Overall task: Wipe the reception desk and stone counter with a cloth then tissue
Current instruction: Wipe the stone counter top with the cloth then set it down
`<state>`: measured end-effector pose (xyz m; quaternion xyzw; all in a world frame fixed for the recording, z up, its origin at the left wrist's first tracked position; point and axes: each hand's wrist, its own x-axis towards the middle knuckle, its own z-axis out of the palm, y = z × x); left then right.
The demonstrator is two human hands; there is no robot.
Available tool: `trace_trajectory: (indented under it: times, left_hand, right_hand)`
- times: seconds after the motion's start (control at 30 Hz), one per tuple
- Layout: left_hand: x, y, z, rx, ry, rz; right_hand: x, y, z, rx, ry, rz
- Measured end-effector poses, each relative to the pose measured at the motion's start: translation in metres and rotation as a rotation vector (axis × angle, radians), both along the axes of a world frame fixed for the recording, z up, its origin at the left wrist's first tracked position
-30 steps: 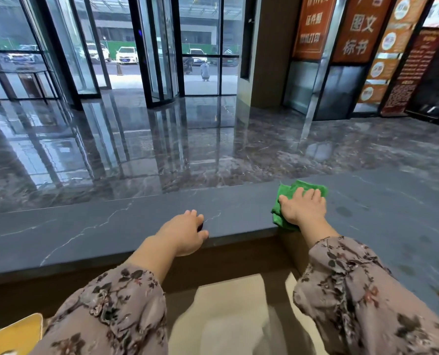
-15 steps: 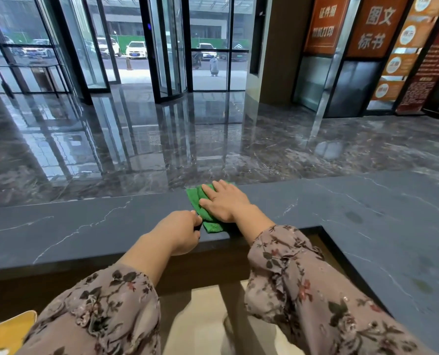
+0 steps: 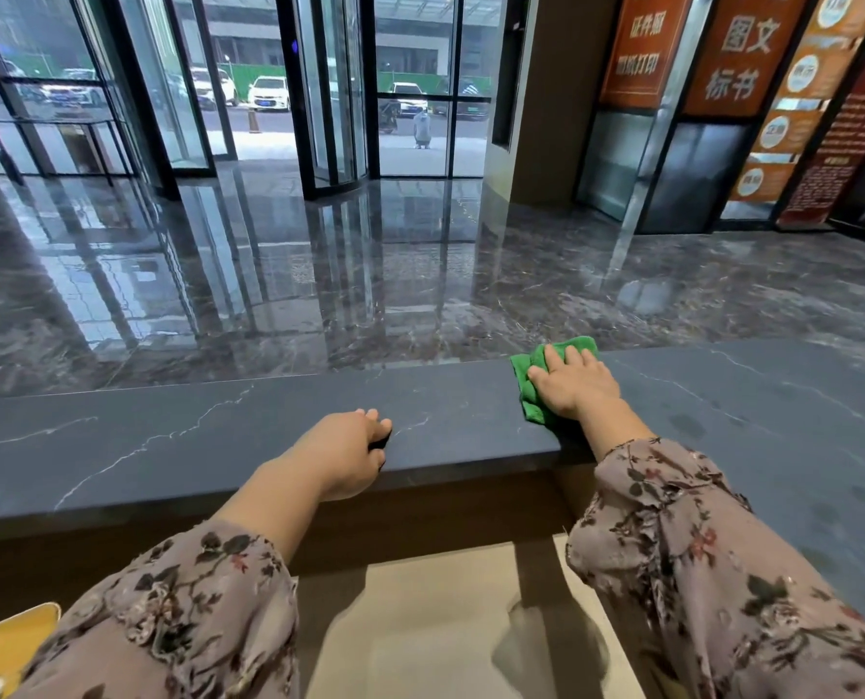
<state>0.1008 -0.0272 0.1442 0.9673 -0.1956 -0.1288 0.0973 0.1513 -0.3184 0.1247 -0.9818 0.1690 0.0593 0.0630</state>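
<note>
The dark grey stone counter runs across the view and widens to the right. A folded green cloth lies on it near the far edge. My right hand presses flat on the cloth, fingers straight and spread. My left hand sits at the counter's near edge, left of the cloth, with bent fingers on top and the thumb against the front face. A dark patch shows between its fingers and thumb; I cannot tell what it is. No tissue is in view.
Below the counter lies the beige lower desk surface. A yellow object shows at the bottom left corner. Faint marks dot the wide right part of the counter. Beyond the far edge is the glossy lobby floor.
My right hand has slid the green cloth to the right along the counter, away from my left hand. The left hand has stayed at the near edge.
</note>
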Motion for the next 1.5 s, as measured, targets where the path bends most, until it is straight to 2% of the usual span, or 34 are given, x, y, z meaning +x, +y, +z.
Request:
trace_trajectory:
  times: [0.1, 0.33, 0.47, 0.57, 0.67, 0.83, 1.03, 1.23, 1.5]
  left_hand:
    - [0.003, 0.003, 0.003, -0.064, 0.037, 0.037]
    - [-0.002, 0.002, 0.002, -0.150, 0.044, 0.137]
    - [-0.012, 0.002, -0.006, -0.148, -0.029, 0.135]
    - [-0.015, 0.001, -0.005, -0.146, -0.058, 0.121]
    - [-0.017, -0.003, 0.000, -0.102, -0.082, 0.126]
    - [-0.024, -0.017, -0.001, 0.045, -0.124, 0.147]
    - [-0.041, -0.030, -0.004, 0.113, -0.304, 0.160]
    - [-0.062, -0.044, -0.006, 0.064, -0.331, 0.160]
    - [-0.103, -0.063, 0.002, -0.018, -0.311, 0.121]
  right_hand:
    - [-0.014, 0.027, -0.003, -0.005, -0.026, -0.028]
    - [-0.047, 0.116, -0.007, 0.006, -0.109, 0.086]
    - [-0.066, 0.153, -0.009, 0.037, -0.176, 0.325]
    - [-0.079, 0.141, -0.010, 0.021, -0.203, 0.561]
    - [-0.085, 0.113, -0.011, -0.080, -0.190, 0.673]
    - [-0.090, 0.059, -0.011, -0.136, -0.185, 0.586]
    - [-0.092, 0.001, -0.007, -0.116, -0.068, 0.323]
    - [-0.090, -0.004, 0.006, -0.014, 0.021, 0.105]
    - [-0.114, 0.014, 0.009, -0.078, -0.032, -0.041]
